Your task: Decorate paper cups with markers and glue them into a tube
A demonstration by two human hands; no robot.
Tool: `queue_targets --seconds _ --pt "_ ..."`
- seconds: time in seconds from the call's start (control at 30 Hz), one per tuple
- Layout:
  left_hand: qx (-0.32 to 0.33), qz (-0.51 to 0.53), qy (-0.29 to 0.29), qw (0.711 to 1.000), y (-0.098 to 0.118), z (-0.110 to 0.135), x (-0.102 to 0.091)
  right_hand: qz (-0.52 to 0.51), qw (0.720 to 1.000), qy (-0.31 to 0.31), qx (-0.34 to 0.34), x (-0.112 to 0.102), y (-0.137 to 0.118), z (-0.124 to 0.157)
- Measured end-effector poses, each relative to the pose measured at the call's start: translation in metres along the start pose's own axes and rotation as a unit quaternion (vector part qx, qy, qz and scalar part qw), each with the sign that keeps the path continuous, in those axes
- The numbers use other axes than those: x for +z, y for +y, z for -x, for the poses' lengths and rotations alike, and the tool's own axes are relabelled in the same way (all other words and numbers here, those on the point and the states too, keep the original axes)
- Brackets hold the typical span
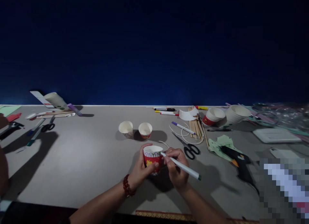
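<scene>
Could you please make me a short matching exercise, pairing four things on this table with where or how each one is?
Things:
1. Red cup with looped rim pattern
2. Pale pen with green end
3. Glue gun
4. Wooden sticks

Places and states:
A. Lying side by side in a bunch
B. Held in the left hand
C. Black with an orange part
D. Held in the right hand

Pairs: 1-B, 2-D, 3-C, 4-A
</scene>
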State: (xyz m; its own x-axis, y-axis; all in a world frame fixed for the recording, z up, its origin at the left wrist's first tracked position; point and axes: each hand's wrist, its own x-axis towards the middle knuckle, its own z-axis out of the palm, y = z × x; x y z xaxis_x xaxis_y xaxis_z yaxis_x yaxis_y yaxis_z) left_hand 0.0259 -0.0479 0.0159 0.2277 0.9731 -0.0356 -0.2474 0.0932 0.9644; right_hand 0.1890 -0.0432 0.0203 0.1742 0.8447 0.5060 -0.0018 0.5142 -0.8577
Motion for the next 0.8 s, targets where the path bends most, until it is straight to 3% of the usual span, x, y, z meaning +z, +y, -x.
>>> queue_targets --seconds 0.37,0.8 --pt "-0.079 0.194 0.002 0.978 -0.0019 -0.0037 0.0017 -0.041 0.999 0.003 -0.002 0.0033 -0.0097 -0.0029" --pt "-0.034 0.045 -0.005 0.998 -0.0033 -0.0032 -0.0004 -0.005 0.999 -0.028 -0.031 0.0026 -0.0094 -0.0006"
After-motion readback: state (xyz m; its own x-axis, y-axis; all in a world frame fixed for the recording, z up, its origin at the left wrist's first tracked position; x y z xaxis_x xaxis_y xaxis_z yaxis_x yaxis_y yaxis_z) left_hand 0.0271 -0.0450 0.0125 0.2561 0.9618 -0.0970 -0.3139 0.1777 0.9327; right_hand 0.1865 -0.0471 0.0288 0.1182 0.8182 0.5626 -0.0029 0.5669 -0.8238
